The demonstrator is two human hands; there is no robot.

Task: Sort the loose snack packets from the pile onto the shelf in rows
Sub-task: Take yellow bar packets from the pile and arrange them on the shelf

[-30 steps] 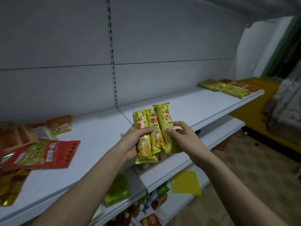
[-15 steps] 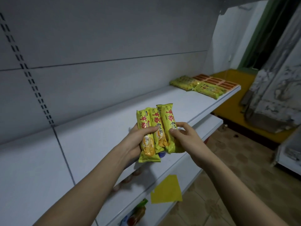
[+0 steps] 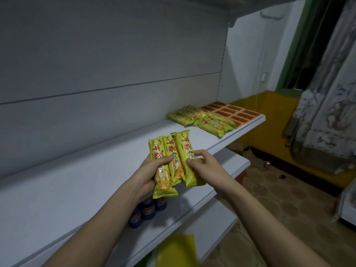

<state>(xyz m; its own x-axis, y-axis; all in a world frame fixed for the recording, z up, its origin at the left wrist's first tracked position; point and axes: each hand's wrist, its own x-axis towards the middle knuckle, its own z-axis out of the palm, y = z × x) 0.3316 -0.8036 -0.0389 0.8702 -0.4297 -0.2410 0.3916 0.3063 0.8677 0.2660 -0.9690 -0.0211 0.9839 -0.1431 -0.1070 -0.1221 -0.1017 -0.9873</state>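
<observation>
- Left hand [image 3: 149, 173] curled round the bunch of three yellow-green snack packets [image 3: 171, 160], thumb laid across the fronts of the two left ones, fingers hidden behind.
- Right hand [image 3: 203, 165] gripping the rightmost packet of the bunch, thumb on its face, fingers wrapped round its right edge.
- Packets held upright side by side, fanned a little at the top, above the front edge of the white shelf [image 3: 81, 182]; bottom seals hanging past the lip of the board.
- Wide bare stretch of shelf board between the hands and the back panel, running left and right, up to the sorted stock at the far right.
- There, a row of matching yellow-green packets [image 3: 200, 120] lying flat near the shelf's right end, just beside a block of orange-brown packets [image 3: 234, 113] reaching the end corner.
- Below the front edge, a lower shelf [image 3: 194, 207] with blue bottle caps [image 3: 148, 210] peeking out under the left wrist.
- Yellow-green sheet [image 3: 176, 251] at the bottom, blurred.
- Open floor [image 3: 269, 189] to the right of the shelving.
</observation>
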